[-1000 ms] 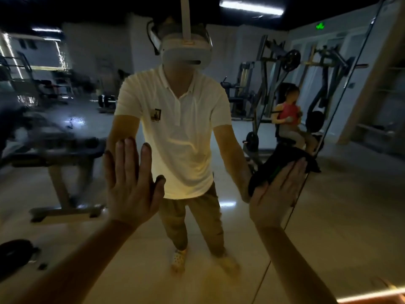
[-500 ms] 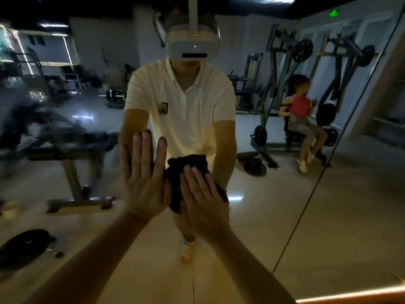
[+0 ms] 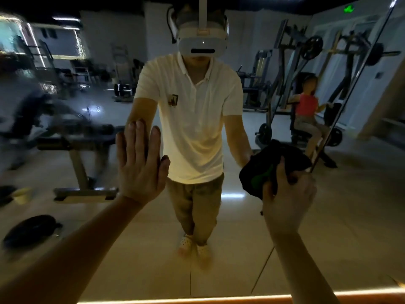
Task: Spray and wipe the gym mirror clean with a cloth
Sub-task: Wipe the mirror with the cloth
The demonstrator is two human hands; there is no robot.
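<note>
The gym mirror [image 3: 98, 249] fills the view and reflects me in a white shirt and headset. My left hand [image 3: 140, 165] lies flat against the glass with straight fingers, left of centre. My right hand [image 3: 287, 198] presses a dark cloth [image 3: 258, 172] with a green patch onto the mirror at the right, fingers spread over it, thumb up along the cloth. The cloth sits just left of the mirror's dark vertical seam [image 3: 350, 84]. No spray bottle is in view.
The glass reflects a weight bench [image 3: 79, 145], weight machines [image 3: 295, 69] and a seated person in a red top [image 3: 309, 110]. A dark weight plate [image 3: 30, 229] lies on the reflected floor at the left. A lit orange strip [image 3: 219, 299] runs along the mirror's bottom edge.
My right hand has swept the cloth from the right to the middle beside my left hand, then back to the right. My left hand stays flat on the glass.
</note>
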